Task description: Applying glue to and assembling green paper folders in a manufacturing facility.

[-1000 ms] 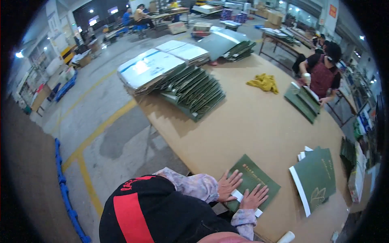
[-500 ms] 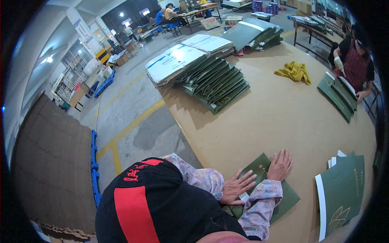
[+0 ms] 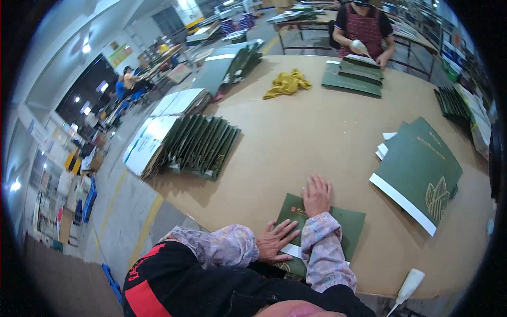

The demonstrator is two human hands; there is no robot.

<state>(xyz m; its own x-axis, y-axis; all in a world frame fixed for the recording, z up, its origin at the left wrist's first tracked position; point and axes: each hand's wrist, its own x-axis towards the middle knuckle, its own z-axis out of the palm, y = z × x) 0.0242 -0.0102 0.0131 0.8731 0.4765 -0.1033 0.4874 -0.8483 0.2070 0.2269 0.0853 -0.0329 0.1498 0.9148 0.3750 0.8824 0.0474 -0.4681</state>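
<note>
A dark green paper bag (image 3: 351, 224) with gold print lies flat in front of me at the table's near side, partly covered by my arms. On its left part my left hand (image 3: 277, 241) presses flat with fingers spread, beside a white strip (image 3: 292, 250). My right hand (image 3: 317, 196) rests palm down at the bag's far edge, fingers stretched out and close together. Neither hand grips anything. To the right lie several overlapping green sheets (image 3: 412, 158) with white edges and a gold leaf print. A white squeeze bottle (image 3: 411, 282) with a thin nozzle is at the near right edge.
Stacked folded green bags (image 3: 203, 145) and white-topped bundles (image 3: 150, 138) line the table's left edge. A yellow cloth (image 3: 288, 83) lies farther back. Across the table (image 3: 253, 169), a person in a red apron (image 3: 364, 31) holds a white bottle over green sheets (image 3: 351, 79).
The view has turned to the right, bringing the near white bottle and more of the co-worker into sight. Both hands stay flat on the bag; the right hand's fingers look less spread.
</note>
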